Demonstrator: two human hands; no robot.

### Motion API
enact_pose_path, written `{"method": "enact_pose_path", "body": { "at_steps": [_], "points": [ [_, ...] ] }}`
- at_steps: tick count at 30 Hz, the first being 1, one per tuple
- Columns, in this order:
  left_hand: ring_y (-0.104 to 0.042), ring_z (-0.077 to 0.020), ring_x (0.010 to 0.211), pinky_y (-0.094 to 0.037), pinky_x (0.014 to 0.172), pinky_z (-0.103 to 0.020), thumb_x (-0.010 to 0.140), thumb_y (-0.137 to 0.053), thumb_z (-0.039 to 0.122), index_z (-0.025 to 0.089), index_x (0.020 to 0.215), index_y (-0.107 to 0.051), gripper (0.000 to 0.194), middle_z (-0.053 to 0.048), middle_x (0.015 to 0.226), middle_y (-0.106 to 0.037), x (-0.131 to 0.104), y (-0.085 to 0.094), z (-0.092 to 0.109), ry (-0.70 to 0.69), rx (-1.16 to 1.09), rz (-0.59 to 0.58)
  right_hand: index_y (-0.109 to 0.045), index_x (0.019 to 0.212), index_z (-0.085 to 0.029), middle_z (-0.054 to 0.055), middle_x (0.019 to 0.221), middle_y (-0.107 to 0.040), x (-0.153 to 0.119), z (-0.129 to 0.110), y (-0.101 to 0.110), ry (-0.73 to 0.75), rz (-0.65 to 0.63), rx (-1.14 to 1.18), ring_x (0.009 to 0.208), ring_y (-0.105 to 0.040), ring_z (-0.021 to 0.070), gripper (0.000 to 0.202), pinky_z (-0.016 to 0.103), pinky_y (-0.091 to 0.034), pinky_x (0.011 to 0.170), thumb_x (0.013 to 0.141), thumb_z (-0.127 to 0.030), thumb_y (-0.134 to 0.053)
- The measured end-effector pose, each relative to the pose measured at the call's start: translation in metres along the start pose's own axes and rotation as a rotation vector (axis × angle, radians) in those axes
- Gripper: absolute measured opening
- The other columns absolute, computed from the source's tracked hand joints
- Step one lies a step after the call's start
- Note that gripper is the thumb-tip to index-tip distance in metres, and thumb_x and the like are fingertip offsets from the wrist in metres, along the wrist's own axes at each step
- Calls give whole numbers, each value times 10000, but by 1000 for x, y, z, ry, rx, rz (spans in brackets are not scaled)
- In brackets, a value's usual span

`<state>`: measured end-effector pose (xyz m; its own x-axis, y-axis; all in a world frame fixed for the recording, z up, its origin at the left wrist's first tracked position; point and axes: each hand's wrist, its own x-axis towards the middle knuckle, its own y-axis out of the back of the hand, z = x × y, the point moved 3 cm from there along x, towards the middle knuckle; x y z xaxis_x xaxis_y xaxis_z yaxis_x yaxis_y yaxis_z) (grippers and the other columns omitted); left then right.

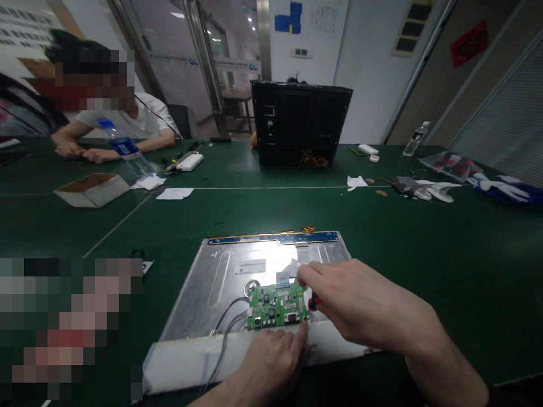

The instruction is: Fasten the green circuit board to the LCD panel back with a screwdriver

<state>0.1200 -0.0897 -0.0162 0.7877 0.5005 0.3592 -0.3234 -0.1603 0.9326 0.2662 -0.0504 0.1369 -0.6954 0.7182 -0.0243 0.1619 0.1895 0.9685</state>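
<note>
1. Circuit board (275, 306), small and green, sits on the bare metal back of a flat display panel (220, 282) that lies face down on the green tabletop (424, 254), right in front of the person.
2. It looks light and stiff but fragile: it is crowded with little components and connectors, so I would judge the bare edges the safest place to take hold, never the parts on top.
3. A thin flat ribbon (286, 274) runs from its far edge up the panel, and grey wires (229, 322) loop off its left side. Both look soft and easy to tear or kink, so the board would not lift freely while they are attached.
4. The right hand (360, 305) is curled closed around something red and black (313, 303), perhaps a small tool handle, at the board's right edge; most of it is hidden, so I cannot say exactly what it is.
5. The left hand (275, 353) rests on the white strip (237, 353) along the panel's near edge, fingers loosely bent, fingertips just beside the board's near right corner, holding nothing.
6. The panel itself looks broad, thin and rather heavy, with sheet-metal edges that could be sharp; it would want support from both sides.
7. Farther off stand a black monitor housing (299, 124), a water bottle (127, 150) and a cardboard box (91, 189), with another person leaning on the tabletop at the far left.
</note>
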Motion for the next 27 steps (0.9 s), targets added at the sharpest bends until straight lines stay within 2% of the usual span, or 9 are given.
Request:
{"method": "enact_pose_path", "body": {
  "at_steps": [9,14,19,27],
  "points": [
    [-633,-207,492,-453,416,-285,1004,-274,171,78,1114,-473,246,-55,649,-673,-1,-1,-1,7,-28,4,-515,1034,-190,22,873,-661,3,3,-2,-96,7,-16,724,-596,177,204,301,-334,555,879,-295,-597],
    [-618,-196,472,-426,395,-269,998,-299,175,78,1133,-462,233,-46,641,-667,0,1,0,7,-37,-20,-509,1023,-171,50,968,-633,2,-1,1,-15,-33,19,757,-565,166,248,294,-357,578,805,-192,-625],
    [-615,-204,461,-436,392,-281,1016,-229,180,81,1109,-474,280,-48,616,-659,-1,0,0,-1,-31,16,-500,1019,-177,31,930,-632,2,0,-2,1,10,-27,721,-551,150,230,292,-335,558,822,-60,-526],
    [-623,-203,463,-448,400,-283,1034,-192,203,71,1114,-478,324,-54,620,-663,0,2,-1,1,-33,36,-519,1026,-184,24,857,-665,3,2,-2,-120,3,-48,700,-597,180,191,307,-308,528,877,-273,-598]
  ]
}}
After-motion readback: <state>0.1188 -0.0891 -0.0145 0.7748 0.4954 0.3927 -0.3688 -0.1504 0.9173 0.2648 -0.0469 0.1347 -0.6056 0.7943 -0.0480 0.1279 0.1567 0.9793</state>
